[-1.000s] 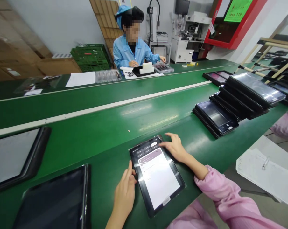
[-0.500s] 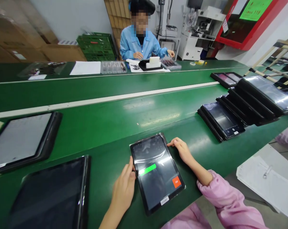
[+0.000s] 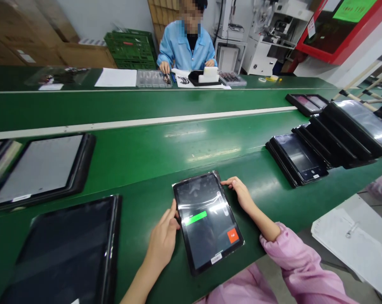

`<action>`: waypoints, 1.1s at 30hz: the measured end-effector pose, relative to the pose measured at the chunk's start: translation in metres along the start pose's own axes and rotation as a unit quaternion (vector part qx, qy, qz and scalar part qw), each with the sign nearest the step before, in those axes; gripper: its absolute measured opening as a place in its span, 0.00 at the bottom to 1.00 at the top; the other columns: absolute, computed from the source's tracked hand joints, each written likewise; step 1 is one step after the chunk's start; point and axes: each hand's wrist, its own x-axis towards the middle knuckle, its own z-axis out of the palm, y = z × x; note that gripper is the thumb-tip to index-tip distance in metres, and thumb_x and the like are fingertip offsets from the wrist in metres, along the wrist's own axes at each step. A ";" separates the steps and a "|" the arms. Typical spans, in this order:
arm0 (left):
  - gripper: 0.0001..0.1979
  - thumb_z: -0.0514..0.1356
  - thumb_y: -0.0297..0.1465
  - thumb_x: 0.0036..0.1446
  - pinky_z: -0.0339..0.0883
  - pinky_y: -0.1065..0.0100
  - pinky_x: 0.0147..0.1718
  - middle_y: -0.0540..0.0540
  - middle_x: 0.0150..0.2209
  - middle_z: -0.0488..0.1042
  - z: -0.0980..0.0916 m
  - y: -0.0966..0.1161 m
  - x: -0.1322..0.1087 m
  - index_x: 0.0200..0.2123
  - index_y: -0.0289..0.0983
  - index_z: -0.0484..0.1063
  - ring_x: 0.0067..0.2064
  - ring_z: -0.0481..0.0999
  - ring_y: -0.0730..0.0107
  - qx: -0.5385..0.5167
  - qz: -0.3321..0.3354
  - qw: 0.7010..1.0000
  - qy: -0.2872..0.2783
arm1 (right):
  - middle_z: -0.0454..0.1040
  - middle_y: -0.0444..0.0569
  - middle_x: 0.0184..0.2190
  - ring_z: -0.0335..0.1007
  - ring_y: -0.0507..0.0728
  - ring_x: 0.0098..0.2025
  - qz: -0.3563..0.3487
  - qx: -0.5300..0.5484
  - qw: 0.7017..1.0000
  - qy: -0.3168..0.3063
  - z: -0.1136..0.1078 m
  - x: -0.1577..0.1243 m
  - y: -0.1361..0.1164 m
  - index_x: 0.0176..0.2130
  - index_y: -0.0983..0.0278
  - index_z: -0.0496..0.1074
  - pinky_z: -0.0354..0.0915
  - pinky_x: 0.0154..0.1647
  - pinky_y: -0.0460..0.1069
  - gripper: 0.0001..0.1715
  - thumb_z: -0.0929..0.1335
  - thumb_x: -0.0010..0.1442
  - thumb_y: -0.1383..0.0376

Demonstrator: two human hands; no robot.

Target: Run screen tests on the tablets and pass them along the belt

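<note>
A tablet [image 3: 206, 236] in clear film lies on the green bench, tilted slightly, with a green bar and an orange-red square marked "Fail" on its dark screen. A pale upright slider shows near the screen's right edge. My left hand [image 3: 163, 236] grips the tablet's left edge, fingers along the side and some of them hidden. At the upper right edge, my right hand [image 3: 239, 193] presses a fingertip against the tablet's side, the other fingers curled in.
Dark tablets lie at left, one [image 3: 67, 249] close by and one [image 3: 41, 169] behind it. Stacked tablets [image 3: 304, 160] lean at right. Papers [image 3: 349, 245] sit low at right. Across the bench, a person in a blue coat [image 3: 186, 48] works beside a clear parts tray [image 3: 151, 79].
A pale slider has appeared on the tablet's screen. Both hands stay at the tablet's edges. My view has shifted a little, and the person opposite has moved a hand to the parts tray.
</note>
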 end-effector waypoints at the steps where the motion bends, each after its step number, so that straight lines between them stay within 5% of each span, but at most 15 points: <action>1: 0.42 0.35 0.58 0.64 0.71 0.62 0.30 0.46 0.31 0.73 0.000 0.001 0.000 0.65 0.37 0.65 0.29 0.74 0.62 -0.001 0.000 1.000 0.000 | 0.71 0.51 0.40 0.67 0.59 0.41 -0.001 0.001 1.000 0.001 0.000 0.000 0.000 0.40 0.60 0.81 0.64 0.49 0.54 0.32 0.58 0.68 0.44; 6: 0.42 0.38 0.60 0.62 0.71 0.63 0.31 0.40 0.42 0.77 0.002 0.001 0.000 0.62 0.37 0.69 0.35 0.76 0.59 0.006 0.022 1.000 -0.001 | 0.71 0.50 0.40 0.67 0.60 0.42 -0.011 0.002 1.000 -0.008 -0.001 0.001 0.002 0.40 0.60 0.81 0.63 0.52 0.55 0.30 0.60 0.67 0.44; 11: 0.40 0.38 0.59 0.63 0.70 0.64 0.30 0.42 0.36 0.76 -0.001 0.002 0.001 0.57 0.38 0.73 0.33 0.76 0.60 0.008 0.020 1.000 -0.015 | 0.71 0.50 0.40 0.67 0.60 0.45 -0.019 -0.014 0.999 -0.026 -0.003 0.001 0.003 0.42 0.59 0.80 0.61 0.55 0.55 0.28 0.60 0.68 0.46; 18: 0.40 0.36 0.60 0.62 0.70 0.63 0.31 0.40 0.41 0.77 -0.003 0.003 0.000 0.52 0.40 0.76 0.36 0.78 0.58 0.012 0.017 1.000 -0.019 | 0.63 0.53 0.52 0.61 0.64 0.54 -0.097 -0.157 0.981 -0.064 0.014 0.016 -0.008 0.60 0.53 0.71 0.56 0.61 0.60 0.36 0.53 0.69 0.40; 23: 0.42 0.36 0.59 0.63 0.71 0.62 0.32 0.41 0.38 0.77 -0.004 0.008 0.001 0.60 0.38 0.70 0.34 0.77 0.59 0.013 0.019 1.000 -0.016 | 0.60 0.51 0.56 0.57 0.64 0.55 -0.081 -0.178 0.978 -0.067 0.025 0.030 -0.004 0.46 0.53 0.80 0.56 0.62 0.62 0.36 0.51 0.71 0.44; 28: 0.44 0.35 0.59 0.63 0.71 0.61 0.32 0.44 0.32 0.73 -0.005 0.012 0.001 0.65 0.32 0.63 0.31 0.75 0.59 0.009 0.011 1.000 -0.018 | 0.55 0.51 0.60 0.54 0.66 0.59 -0.084 -0.149 0.984 -0.055 0.021 0.028 -0.001 0.48 0.52 0.80 0.53 0.65 0.63 0.36 0.52 0.70 0.41; 33: 0.39 0.37 0.56 0.65 0.71 0.62 0.31 0.42 0.37 0.76 -0.004 0.004 0.000 0.63 0.39 0.66 0.33 0.76 0.60 -0.001 0.022 0.999 -0.023 | 0.59 0.52 0.56 0.55 0.65 0.59 -0.102 -0.099 0.989 -0.033 0.017 0.026 -0.002 0.46 0.55 0.79 0.53 0.66 0.62 0.42 0.48 0.69 0.38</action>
